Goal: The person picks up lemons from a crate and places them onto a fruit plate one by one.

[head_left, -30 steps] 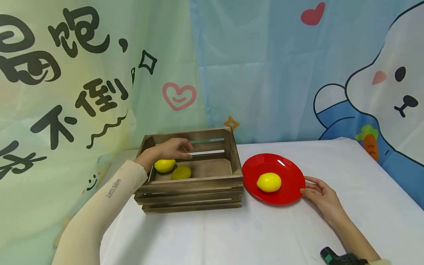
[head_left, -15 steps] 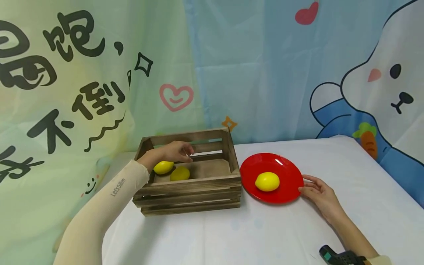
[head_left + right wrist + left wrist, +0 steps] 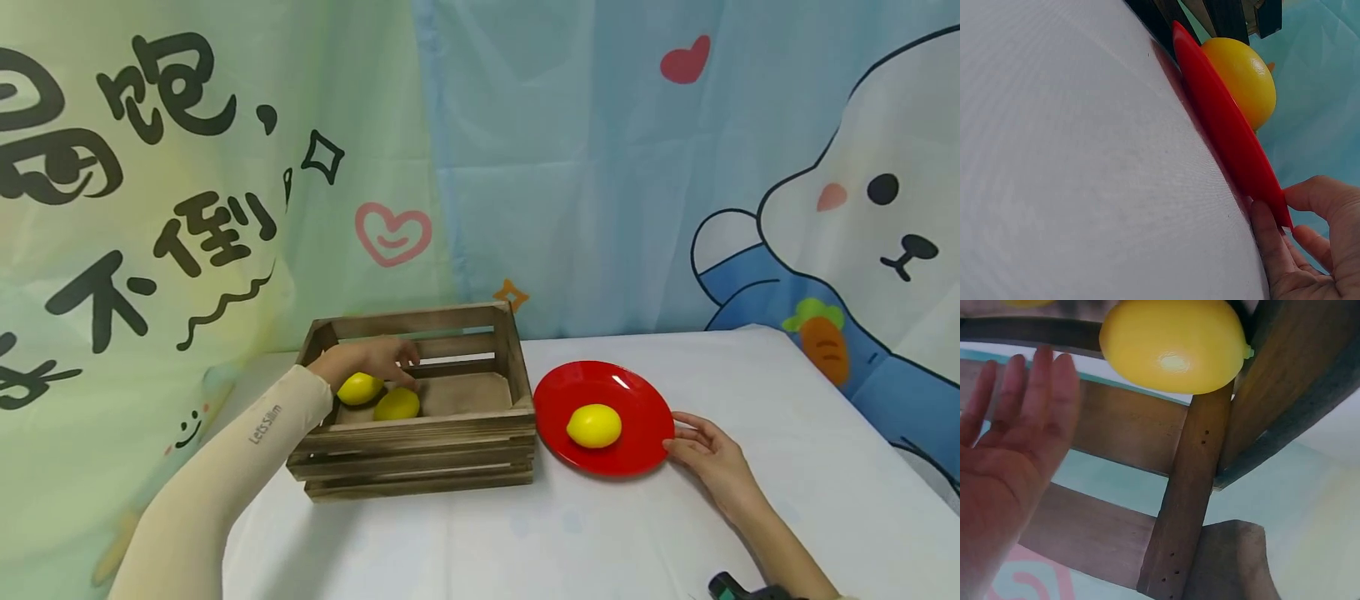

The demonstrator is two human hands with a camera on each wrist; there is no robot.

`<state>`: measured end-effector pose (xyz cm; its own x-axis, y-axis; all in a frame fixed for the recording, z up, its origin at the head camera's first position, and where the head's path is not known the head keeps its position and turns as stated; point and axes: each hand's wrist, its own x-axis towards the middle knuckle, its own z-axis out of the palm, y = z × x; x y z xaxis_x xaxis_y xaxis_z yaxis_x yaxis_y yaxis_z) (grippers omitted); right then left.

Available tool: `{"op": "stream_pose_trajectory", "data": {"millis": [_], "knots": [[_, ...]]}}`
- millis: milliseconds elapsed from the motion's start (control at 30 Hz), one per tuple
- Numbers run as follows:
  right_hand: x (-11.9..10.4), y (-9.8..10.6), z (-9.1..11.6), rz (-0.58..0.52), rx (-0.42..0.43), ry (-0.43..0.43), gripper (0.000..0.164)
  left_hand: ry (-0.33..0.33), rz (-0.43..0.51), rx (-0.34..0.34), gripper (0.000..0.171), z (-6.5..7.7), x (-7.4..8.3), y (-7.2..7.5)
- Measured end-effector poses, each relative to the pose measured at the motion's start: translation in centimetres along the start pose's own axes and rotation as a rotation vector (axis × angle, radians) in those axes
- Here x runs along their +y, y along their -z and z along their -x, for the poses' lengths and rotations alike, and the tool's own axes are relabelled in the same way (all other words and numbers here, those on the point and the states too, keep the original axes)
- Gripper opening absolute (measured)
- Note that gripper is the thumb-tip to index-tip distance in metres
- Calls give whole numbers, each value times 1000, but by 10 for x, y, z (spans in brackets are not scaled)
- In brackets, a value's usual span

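Observation:
My left hand [image 3: 378, 358] is inside the wooden crate [image 3: 420, 458], above two yellow lemons, and holds nothing. Its fingers look fairly straight in the left wrist view, apart from the nearby lemon [image 3: 1175, 347]. In the head view, one lemon [image 3: 360, 389] lies at the crate's left end, partly behind my wrist; the other lemon [image 3: 397, 405] sits just below my fingers. My right hand [image 3: 716, 467] pinches the right rim of a red plate [image 3: 647, 417], thumb above and fingers beneath. A third lemon [image 3: 1244, 78] rests on that plate.
The plate stands close against the crate's right side on a white tablecloth [image 3: 480, 550]. Behind the table hangs a printed curtain [image 3: 540, 167]. Slatted walls [image 3: 1129, 419] surround my left hand. A dark device [image 3: 750, 590] is on my right wrist.
My left hand has dipped lower into the crate, its fingers nearer the front lemon. My right hand keeps its pinch on the plate's rim. The head view has shifted slightly.

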<state>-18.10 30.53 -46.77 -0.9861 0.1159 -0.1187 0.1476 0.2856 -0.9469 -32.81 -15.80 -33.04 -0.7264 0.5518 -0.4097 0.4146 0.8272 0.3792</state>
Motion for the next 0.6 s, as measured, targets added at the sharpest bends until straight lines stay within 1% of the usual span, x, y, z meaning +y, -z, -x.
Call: {"op": "stream_pose_trajectory", "data": {"millis": [100,167,200,333,433,533,600], "knots": [[0,-1,-1,1,3,8,72,94,54,-58,58,2,-1,-1],[-1,0,0,2,6,18,71,134,84,-87,59,2,-2,-3],[-1,0,0,0,6,21,72,149,83,-100,59,2,-2,-3],[-2,-3,2,-32,4,34,72,194,48,-167,57,4,-1,-4],[-2,-4,3,-57,5,42,71,208,21,-220,60,5,2,-4],[-3,-4,3,-65,8,51,70,207,22,-252,62,5,3,-7],[-4,-4,4,-61,8,54,70,221,40,-268,63,6,2,-11]]}}
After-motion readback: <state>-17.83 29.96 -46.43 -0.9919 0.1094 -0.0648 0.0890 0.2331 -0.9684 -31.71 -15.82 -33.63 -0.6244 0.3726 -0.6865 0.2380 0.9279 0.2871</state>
